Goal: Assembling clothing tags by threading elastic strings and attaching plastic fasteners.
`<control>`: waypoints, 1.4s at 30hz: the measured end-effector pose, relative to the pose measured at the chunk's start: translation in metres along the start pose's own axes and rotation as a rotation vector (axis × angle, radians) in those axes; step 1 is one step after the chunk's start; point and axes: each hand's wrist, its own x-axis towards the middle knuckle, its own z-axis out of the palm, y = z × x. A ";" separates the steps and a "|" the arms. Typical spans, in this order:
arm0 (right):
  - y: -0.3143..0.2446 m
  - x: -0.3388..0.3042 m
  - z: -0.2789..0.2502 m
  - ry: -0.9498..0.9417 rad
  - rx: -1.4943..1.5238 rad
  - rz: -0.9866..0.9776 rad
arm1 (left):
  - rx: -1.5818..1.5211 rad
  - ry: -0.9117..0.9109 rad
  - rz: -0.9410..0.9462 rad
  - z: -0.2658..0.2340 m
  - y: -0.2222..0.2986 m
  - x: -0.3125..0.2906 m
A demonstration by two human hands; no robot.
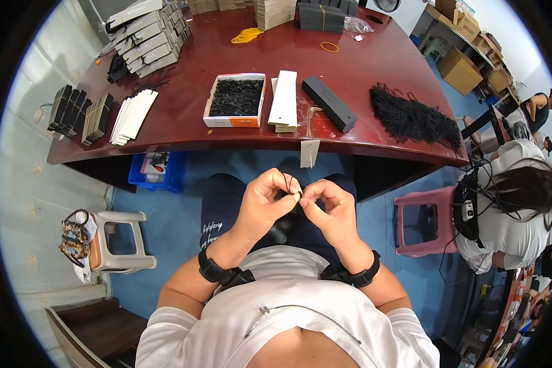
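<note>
Above my lap, just in front of the table edge, my left hand and my right hand meet with fingertips pinched. A thin black cord runs between them, with a small loop rising from the left fingers. Its lower part is hidden by the fingers. On the table beyond lies a shallow white-and-orange box full of small black cord pieces. Beside it are a stack of white cards, a long black box and a heap of black cords. A pale tag hangs over the edge.
The dark red table curves ahead. Stacked slim boxes and yellow rubber bands lie farther back. Below stands a blue crate; stools flank me, one beige, one pink. Another person sits at right.
</note>
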 end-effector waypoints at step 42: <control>-0.001 -0.006 -0.014 -0.123 0.099 0.168 | -0.189 -0.150 -0.242 -0.012 -0.001 0.000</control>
